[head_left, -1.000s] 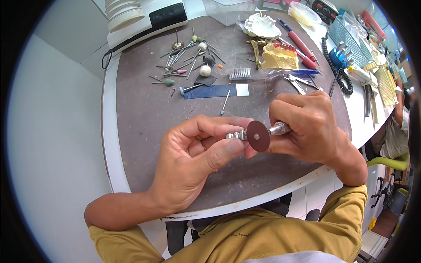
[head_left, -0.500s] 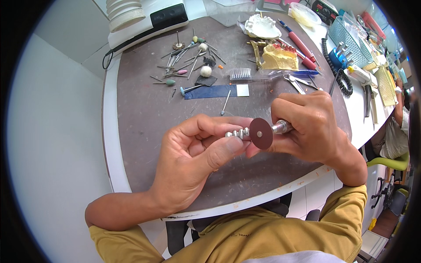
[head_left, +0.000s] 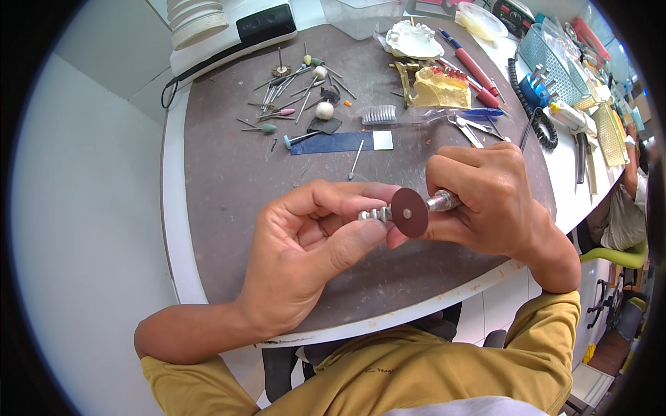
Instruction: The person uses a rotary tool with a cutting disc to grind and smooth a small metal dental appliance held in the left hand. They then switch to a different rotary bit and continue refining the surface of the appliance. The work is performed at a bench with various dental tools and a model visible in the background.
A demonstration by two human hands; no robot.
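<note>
My left hand pinches a small silver metal dental bridge, a row of tooth shapes, between thumb and fingers. My right hand is wrapped round a metal rotary handpiece. A dark red-brown cutting disc with a pale centre is fitted on its tip. The disc stands right beside the bridge's right end; whether they touch I cannot tell. My right fingers come close to the left fingertips behind the disc. Part of the bridge is hidden by my left fingers and the disc.
Several rotary burs lie scattered at the far left. Blue sandpaper and a single bur lie beyond my hands. A yellow dental model, a white cast and a brush are farther back. A dust-extraction unit stands far left.
The disc and handpiece have shifted very slightly left, and the bridge has turned a little between my left fingers. Both hands keep their grips.
</note>
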